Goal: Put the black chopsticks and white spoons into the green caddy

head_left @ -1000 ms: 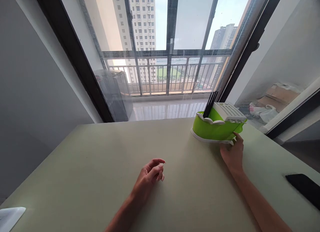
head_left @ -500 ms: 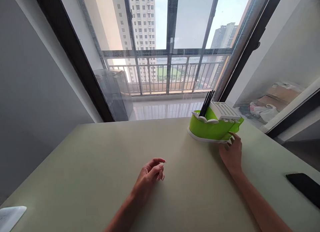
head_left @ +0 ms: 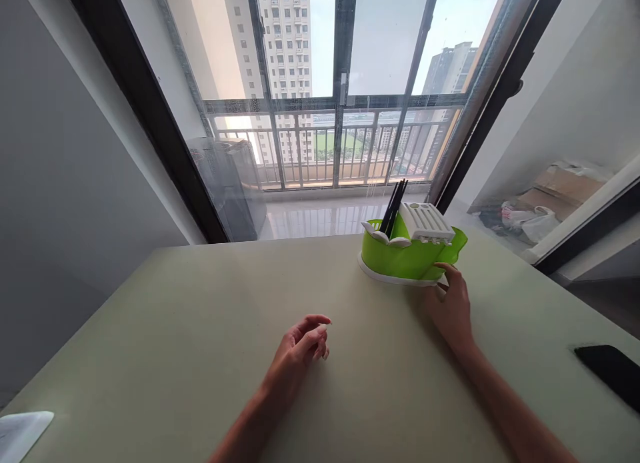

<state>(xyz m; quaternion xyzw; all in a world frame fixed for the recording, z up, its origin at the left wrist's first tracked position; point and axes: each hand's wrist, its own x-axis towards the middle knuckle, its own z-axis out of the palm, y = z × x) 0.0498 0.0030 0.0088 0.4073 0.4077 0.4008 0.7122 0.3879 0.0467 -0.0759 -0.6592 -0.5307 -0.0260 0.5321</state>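
A green utensil holder with a white base and a slotted white top stands on the far right of the table. Black chopsticks lean upright in it, and white spoons rest with their heads along its front rim. My right hand is closed on the holder's near right side, low by the base; part of the fingertips is hidden. In the middle of the table lies my left hand, its fingers loosely bent and apart, holding nothing, well away from the holder.
The pale tabletop ends at a glass window wall at the back. A dark flat object lies at the right edge. At the left front corner is a white object, partly cut off. Beyond the glass are bags and cartons.
The utensil holder has slid left along the table, with its chopsticks and spoons, as my right hand moved left with it. My left hand has stayed in place.
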